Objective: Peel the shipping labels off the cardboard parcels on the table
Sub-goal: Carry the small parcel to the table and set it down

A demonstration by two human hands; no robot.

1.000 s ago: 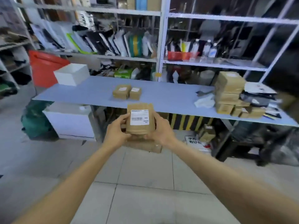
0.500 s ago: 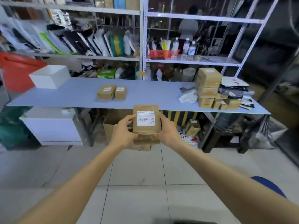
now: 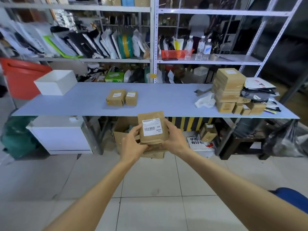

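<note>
- The parcel (image 3: 150, 140), a flat brown cardboard pack, is held upright in the air on the near side of the desk (image 3: 166, 101), just in front of its near edge and above the tiled floor.
- Its white shipping label (image 3: 152, 127) lies flat on the face turned to the person. It reads "42/42" at the top right and "MX" and "MXRC 03" down the right side, with a barcode at the lower left. The smaller print is too fine to read.
- The left hand (image 3: 133, 144) grips the parcel's lower left side. Its thumb lies along the left edge beside the label and its fingers (image 3: 145, 147) curl underneath.
- The right hand (image 3: 174, 139) holds the right edge, with fingertips curled onto the edge level with the label.
- Two small labelled parcels (image 3: 116, 98) sit side by side, touching, in the middle of the desk.
- A stack of parcels (image 3: 229, 90) stands at the far right, well apart from the pair, with wide blue surface showing between them.
- A white box (image 3: 55, 82) sits at the desk's left end.
- A book (image 3: 198, 144) with Chinese characters lies on the floor under the desk, right of the hands.
</note>
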